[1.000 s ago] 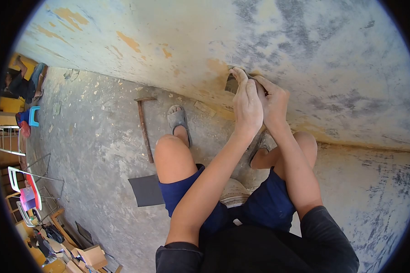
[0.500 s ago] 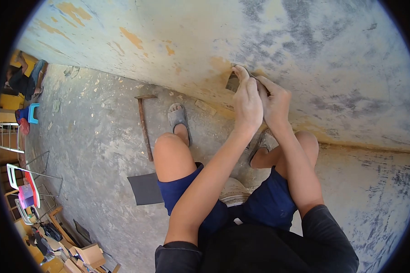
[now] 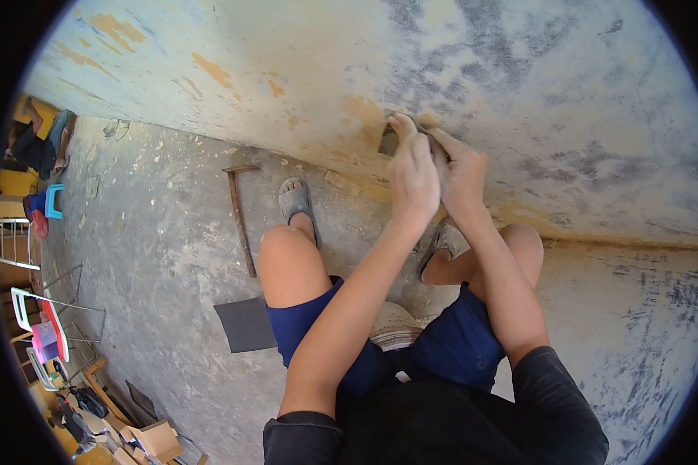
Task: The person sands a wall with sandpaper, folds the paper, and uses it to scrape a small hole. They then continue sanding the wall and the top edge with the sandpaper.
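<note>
Both of my hands are up against the stained, patchy wall. A dark piece of sandpaper is pressed to it, mostly hidden by my fingers. My left hand is closed on the sandpaper, whose dark corner sticks out left of the fingers. Right beside it, touching, my right hand curls its fingers around the other side of the sandpaper. Dust whitens both hands.
A wooden-handled hammer and a dark grey sheet lie on the concrete floor. Folding chairs, a blue stool and cardboard boxes stand far left. Another person is at the upper left.
The view has shifted slightly. My hands have moved a little leftward along the wall with the sandpaper, still closed on it.
</note>
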Available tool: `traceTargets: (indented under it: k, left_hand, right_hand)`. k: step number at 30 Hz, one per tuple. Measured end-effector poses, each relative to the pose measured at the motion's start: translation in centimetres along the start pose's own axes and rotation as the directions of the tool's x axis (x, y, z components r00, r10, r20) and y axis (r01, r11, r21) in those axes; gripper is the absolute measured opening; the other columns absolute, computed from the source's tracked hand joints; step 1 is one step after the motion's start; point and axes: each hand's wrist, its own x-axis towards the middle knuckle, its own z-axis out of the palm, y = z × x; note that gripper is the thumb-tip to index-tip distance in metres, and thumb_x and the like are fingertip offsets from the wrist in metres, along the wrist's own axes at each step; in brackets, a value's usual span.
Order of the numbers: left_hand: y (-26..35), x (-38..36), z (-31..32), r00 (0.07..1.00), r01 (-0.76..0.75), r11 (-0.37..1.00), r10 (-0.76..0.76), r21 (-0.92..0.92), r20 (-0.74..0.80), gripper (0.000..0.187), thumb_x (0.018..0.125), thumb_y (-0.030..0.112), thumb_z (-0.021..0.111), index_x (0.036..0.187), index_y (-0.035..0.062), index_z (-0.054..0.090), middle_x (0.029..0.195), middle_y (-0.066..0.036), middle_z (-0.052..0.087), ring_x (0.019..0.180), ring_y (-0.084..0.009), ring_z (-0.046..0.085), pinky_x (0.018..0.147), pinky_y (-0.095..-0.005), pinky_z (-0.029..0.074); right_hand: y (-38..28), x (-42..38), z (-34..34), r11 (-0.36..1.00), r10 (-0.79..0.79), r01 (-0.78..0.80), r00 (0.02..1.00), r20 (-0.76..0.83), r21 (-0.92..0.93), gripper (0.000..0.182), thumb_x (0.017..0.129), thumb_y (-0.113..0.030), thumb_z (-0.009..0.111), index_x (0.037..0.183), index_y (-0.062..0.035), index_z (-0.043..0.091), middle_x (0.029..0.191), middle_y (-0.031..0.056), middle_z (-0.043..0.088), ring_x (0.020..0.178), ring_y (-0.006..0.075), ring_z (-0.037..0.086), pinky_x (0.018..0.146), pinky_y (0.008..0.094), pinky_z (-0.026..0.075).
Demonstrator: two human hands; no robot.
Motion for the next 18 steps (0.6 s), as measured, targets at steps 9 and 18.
traceTargets:
  k: [9, 18]
  left_hand:
    - [0.4, 1.9, -1.8, 0.99, -0.086, 0.992, 0.075, -0.089, -0.119, 0.066, 0.113, 0.03, 0.029, 0.16, -0.0142, 0.02, 0.171, -0.031, 0.014, 0.162, -0.0354, 0.012, 0.132, -0.0376, 0.013]
    - [0.1, 0.8, -0.4, 0.996, -0.04, 0.998, 0.037, -0.041, -0.078, 0.066, 0.112, 0.031, 0.029, 0.159, -0.0141, 0.025, 0.169, -0.032, 0.021, 0.161, -0.0369, 0.019, 0.131, -0.037, 0.017]
  right_hand:
    - [-0.5, 1.7, 2.9, 0.994, -0.055, 0.053, 0.998, 0.011, 0.1, 0.016, 0.091, -0.003, 0.069, 0.105, -0.0034, 0.077, 0.09, 0.0221, 0.073, 0.076, 0.0386, 0.072, 0.067, 0.0392, 0.055]
    - [0.6, 0.2, 0.9, 0.998, 0.011, -0.012, 1.0, 0.013, 0.064, 0.018, 0.089, 0.001, 0.068, 0.105, -0.0011, 0.076, 0.092, 0.0221, 0.074, 0.076, 0.0382, 0.072, 0.069, 0.0426, 0.056]
